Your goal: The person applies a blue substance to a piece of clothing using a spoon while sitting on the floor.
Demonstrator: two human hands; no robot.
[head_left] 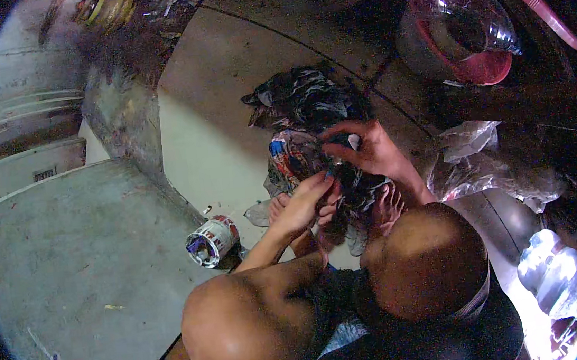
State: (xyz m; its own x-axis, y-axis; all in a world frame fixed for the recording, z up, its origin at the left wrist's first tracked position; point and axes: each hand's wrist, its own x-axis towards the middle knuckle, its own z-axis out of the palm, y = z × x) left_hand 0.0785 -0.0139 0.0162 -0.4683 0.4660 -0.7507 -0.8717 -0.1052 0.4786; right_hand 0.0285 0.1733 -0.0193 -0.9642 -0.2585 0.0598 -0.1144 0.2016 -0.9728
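My left hand [310, 203] is closed in a pinch above my left foot. A small bluish bit shows at its fingertips, too small to name. Just to the right and farther away, my right hand [372, 150] has its thumb and forefinger bent toward each other; what lies between them is hard to make out. Under and beyond both hands lies a crumpled printed plastic bag [285, 158] with red, blue and white patches. A heap of crumpled black plastic bags [305, 98] spreads behind it. Darker plastic partly hidden by my right hand lies between my feet.
A white printed can [214, 241] lies on its side at left, with something purple in its mouth. Clear plastic bags [496, 167] lie at right. A pink-rimmed tub [428, 41] stands at the far right. A bright white plastic bundle [551, 273] is near my right knee.
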